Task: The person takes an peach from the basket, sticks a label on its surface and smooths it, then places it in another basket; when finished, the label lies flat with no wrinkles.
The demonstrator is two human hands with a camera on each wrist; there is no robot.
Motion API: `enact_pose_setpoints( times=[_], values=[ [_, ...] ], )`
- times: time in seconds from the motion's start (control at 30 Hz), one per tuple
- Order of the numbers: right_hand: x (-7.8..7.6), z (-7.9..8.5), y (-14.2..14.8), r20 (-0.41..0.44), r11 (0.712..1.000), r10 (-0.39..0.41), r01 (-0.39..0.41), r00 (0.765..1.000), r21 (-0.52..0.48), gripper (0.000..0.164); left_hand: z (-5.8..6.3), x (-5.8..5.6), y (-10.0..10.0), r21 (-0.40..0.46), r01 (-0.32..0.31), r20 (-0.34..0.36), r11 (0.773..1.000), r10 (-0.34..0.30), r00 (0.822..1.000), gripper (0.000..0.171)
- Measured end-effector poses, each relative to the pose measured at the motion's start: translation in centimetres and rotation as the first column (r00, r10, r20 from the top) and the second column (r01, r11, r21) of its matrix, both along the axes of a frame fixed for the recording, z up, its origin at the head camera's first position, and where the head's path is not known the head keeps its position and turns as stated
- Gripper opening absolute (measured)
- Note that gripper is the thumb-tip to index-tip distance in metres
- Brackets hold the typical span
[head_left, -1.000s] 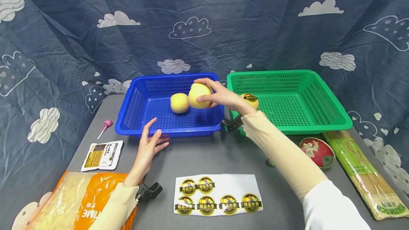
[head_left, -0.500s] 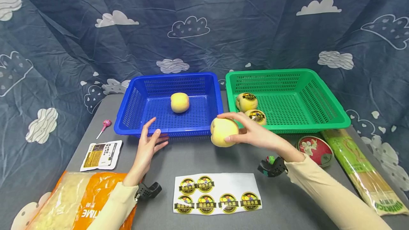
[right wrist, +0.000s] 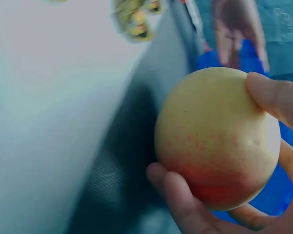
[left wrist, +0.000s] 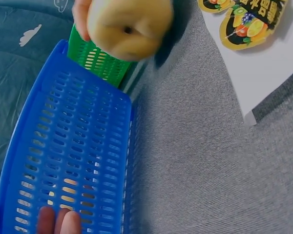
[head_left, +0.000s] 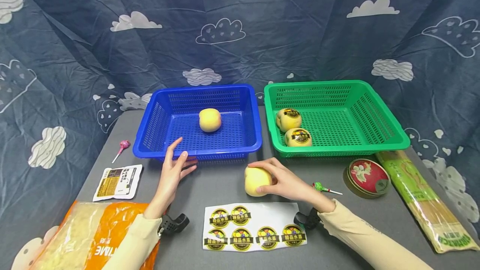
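A yellow peach (right wrist: pixel 215 141) with a red blush is gripped between the thumb and fingers of my right hand (head_left: pixel 286 182). It hangs over or sits on the grey table, between the blue basket and the sticker sheet (head_left: pixel 277 216); contact with the table cannot be told. My left hand (head_left: pixel 173 178) lies at the front rim of the blue basket (head_left: pixel 225 152), fingers spread and holding nothing. One more peach (head_left: pixel 210 120) rests inside that basket. In the green basket (head_left: pixel 337 151) sit two peaches, a rear one (head_left: pixel 288 121) and a front one (head_left: pixel 298 137), both bearing round black-and-gold stickers.
Left of the blue basket lie a pink lollipop (head_left: pixel 121 149), a white pouch (head_left: pixel 118 182) and an orange bag (head_left: pixel 93 236). To the right are a green lollipop (head_left: pixel 320 187), a round red tin (head_left: pixel 367 178) and a long noodle pack (head_left: pixel 423 199). A patterned curtain (head_left: pixel 240 24) hangs behind.
My right hand has lifted a peach out of the blue basket and carried it toward me, down to just behind the sticker sheet. My left hand has stayed at the basket rim.
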State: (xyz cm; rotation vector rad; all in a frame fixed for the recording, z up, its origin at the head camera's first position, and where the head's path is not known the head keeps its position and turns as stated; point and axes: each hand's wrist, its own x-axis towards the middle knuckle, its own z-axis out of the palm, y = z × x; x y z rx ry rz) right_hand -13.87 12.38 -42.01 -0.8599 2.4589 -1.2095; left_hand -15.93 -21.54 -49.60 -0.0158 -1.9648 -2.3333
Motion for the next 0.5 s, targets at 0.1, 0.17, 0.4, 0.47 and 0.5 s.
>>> enact_pose_setpoints(
  times=[0.1,0.17,0.4,0.47,0.5],
  values=[
    [0.2,-0.4,-0.1,-0.013,0.999,0.007,-0.006,1.000,0.047,0.062,1.0,0.5,0.1,-0.033,0.033,-0.008,0.999,-0.033,0.999,0.054],
    [0.4,-0.4,-0.1,-0.021,0.997,0.019,-0.018,1.000,0.079,0.064,2.7,1.3,0.5,-0.076,0.063,-0.002,0.995,-0.063,0.998,0.054],
    [1.2,0.4,0.3,-0.059,0.997,0.012,-0.008,0.998,0.075,0.061,7.9,4.6,2.5,-0.423,0.238,0.006,0.874,-0.260,0.966,0.050],
    [1.6,0.7,0.3,-0.094,0.999,-0.025,0.029,0.995,0.045,0.057,8.1,5.3,2.9,-0.540,0.295,-0.002,0.788,-0.352,0.936,0.047],
    [1.9,0.9,0.3,-0.114,0.999,-0.042,0.045,0.993,0.025,0.055,8.1,5.7,3.2,-0.597,0.313,-0.007,0.739,-0.394,0.919,0.045]
  ],
)
